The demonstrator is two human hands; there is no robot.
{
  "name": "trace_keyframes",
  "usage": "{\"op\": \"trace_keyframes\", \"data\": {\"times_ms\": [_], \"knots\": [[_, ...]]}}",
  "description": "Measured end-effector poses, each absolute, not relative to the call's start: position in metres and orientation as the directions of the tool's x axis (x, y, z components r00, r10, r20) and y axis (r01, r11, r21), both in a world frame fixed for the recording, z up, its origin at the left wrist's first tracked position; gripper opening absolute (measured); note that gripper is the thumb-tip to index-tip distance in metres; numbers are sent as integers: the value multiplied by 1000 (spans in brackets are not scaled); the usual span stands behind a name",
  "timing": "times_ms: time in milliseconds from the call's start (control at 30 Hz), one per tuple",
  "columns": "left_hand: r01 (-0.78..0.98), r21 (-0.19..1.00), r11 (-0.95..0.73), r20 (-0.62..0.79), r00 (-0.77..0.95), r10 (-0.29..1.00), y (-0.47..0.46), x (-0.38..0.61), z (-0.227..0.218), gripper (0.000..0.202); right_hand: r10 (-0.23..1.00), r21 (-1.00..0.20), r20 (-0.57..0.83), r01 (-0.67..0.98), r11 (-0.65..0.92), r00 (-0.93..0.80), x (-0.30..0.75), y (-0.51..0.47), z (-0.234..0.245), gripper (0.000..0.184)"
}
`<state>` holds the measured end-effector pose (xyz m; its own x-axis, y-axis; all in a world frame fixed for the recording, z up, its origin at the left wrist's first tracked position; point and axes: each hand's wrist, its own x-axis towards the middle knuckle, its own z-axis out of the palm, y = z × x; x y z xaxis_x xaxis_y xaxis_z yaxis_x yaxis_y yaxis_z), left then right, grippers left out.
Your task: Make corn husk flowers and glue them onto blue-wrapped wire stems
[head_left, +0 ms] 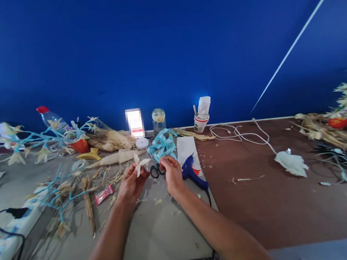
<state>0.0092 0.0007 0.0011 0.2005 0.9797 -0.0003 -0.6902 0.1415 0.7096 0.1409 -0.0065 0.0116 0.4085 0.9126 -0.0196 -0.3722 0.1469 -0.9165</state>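
Note:
My left hand [131, 183] pinches a pale flower [138, 164] with pointed petals that look like dried husk. My right hand [172, 171] is just to the right, its fingers closed together. What they hold, if anything, I cannot make out. Black scissor handles [155, 172] show between the hands, close to the right fingertips; the blades are not visible. Behind the hands lies a bundle of light blue ribbon [162, 145]. Close by on the right, a blue glue gun [194, 174] rests partly on a white sheet [185, 146].
Blue branches with pale flowers [43, 139], husk scraps [88, 199] and a white power strip [20, 235] occupy the left. A jar [159, 121], a paper cup [201, 123] and a lit screen [135, 124] stand along the blue wall. Cables [240, 134] and dried stalks [329, 136] lie right.

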Motion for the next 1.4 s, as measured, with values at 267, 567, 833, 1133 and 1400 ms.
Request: {"op": "trace_keyframes", "data": {"times_ms": [267,567,833,1133,1400], "knots": [[-750,657,79,27,128,991,7,-6,8,17,871,-944,2,-286,164,491,150,5,0,25],[-787,606,116,-4,142,990,6,-6,8,19,881,-983,144,-38,181,451,150,3,-8,23],[-711,694,118,-37,128,991,0,8,9,16,896,-979,202,80,185,395,149,-2,-12,22],[-655,746,117,-47,124,991,-4,14,7,24,907,-977,204,128,168,369,149,-4,-7,21],[-679,708,194,-47,229,972,-9,15,10,25,924,-979,173,165,123,340,145,2,-7,19]]}}
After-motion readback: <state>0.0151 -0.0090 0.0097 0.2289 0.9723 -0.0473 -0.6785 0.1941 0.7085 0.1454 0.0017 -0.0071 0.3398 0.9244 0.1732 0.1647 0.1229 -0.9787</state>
